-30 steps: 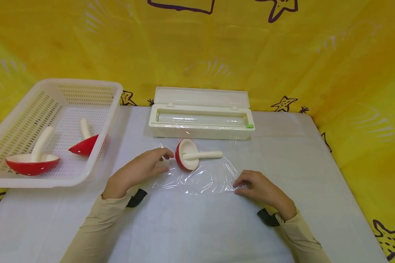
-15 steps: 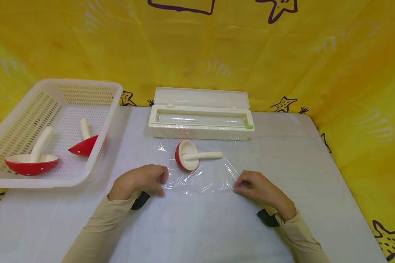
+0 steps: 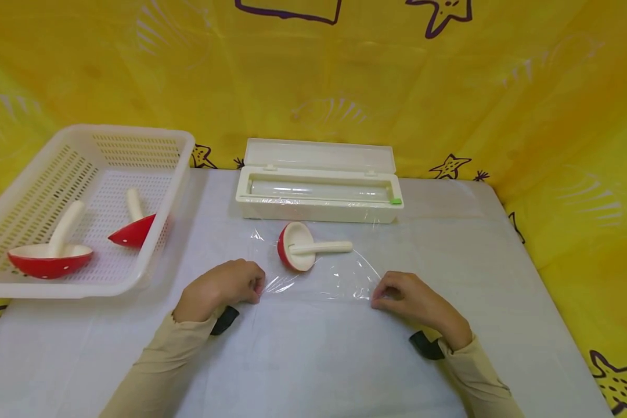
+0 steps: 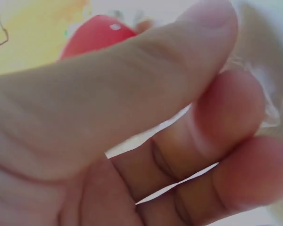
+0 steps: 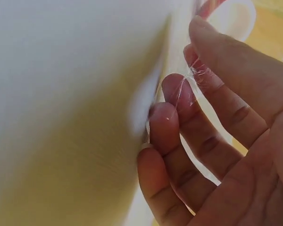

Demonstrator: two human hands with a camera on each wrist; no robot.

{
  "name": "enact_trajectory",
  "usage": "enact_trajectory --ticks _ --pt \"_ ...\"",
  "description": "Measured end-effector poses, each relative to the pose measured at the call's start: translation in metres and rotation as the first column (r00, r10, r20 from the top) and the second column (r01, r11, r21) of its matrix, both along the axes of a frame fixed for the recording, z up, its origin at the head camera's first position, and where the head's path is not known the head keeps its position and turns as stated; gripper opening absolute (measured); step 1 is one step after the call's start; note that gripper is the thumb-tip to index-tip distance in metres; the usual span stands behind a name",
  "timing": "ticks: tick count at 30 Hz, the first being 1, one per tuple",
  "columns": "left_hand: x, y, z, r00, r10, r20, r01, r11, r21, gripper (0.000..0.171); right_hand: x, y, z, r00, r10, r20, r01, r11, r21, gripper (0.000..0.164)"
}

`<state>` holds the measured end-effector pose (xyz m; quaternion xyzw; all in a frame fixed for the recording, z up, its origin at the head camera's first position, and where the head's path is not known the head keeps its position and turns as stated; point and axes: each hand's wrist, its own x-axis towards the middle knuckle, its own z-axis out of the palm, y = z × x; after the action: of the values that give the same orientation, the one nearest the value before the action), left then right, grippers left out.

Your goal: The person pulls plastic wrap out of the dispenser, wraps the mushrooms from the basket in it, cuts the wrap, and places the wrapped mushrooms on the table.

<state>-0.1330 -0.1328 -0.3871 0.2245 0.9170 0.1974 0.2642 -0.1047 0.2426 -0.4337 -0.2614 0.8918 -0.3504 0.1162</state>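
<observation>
A sheet of clear plastic wrap (image 3: 339, 278) lies over the table, running from the cling film dispenser (image 3: 319, 210) toward me. On it rests a toy mushroom (image 3: 296, 247) with a red cap and white stem, tipped on its side, stem to the right. My left hand (image 3: 224, 287) pinches the near left corner of the wrap; the left wrist view shows thumb and index finger (image 4: 231, 108) together with film beside them. At the near right corner my right hand (image 3: 415, 299) pinches the film, crumpled between thumb and fingers (image 5: 179, 94) in the right wrist view.
At the left stands a white perforated basket (image 3: 175, 191) holding a red mushroom (image 3: 49, 266) and another red mushroom (image 3: 133, 232). The dispenser's lid (image 3: 319, 155) is raised against the yellow patterned backdrop (image 3: 313, 69). White cloth covers the table (image 3: 303, 360).
My left hand has left the mushroom's side, come nearer to me and taken hold of the wrap's left corner. The wrap's near edge looks straighter. My right hand has stayed nearly still.
</observation>
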Motion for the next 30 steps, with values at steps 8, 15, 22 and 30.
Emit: enact_trajectory --ticks 8,15,22,30 --pt "0.006 -0.003 0.013 0.995 0.014 -0.095 -0.014 1.000 0.006 0.020 0.001 0.002 0.005 0.999 -0.036 -0.020 0.036 0.999 -0.015 0.012" --pt "0.009 -0.005 0.020 0.996 0.052 -0.072 -0.050 0.998 0.035 0.016 0.000 0.001 0.008 0.997 -0.056 -0.060 0.054 0.998 -0.029 0.013" --pt "0.010 -0.006 0.027 0.988 0.085 -0.127 -0.077 0.995 0.062 0.011 -0.002 0.003 0.010 0.976 -0.074 -0.203 0.059 0.995 -0.078 0.018" --pt "0.010 -0.005 0.029 0.978 0.152 -0.146 -0.140 0.986 0.087 0.008 -0.002 0.003 0.013 0.937 -0.140 -0.319 0.105 0.987 -0.126 0.021"
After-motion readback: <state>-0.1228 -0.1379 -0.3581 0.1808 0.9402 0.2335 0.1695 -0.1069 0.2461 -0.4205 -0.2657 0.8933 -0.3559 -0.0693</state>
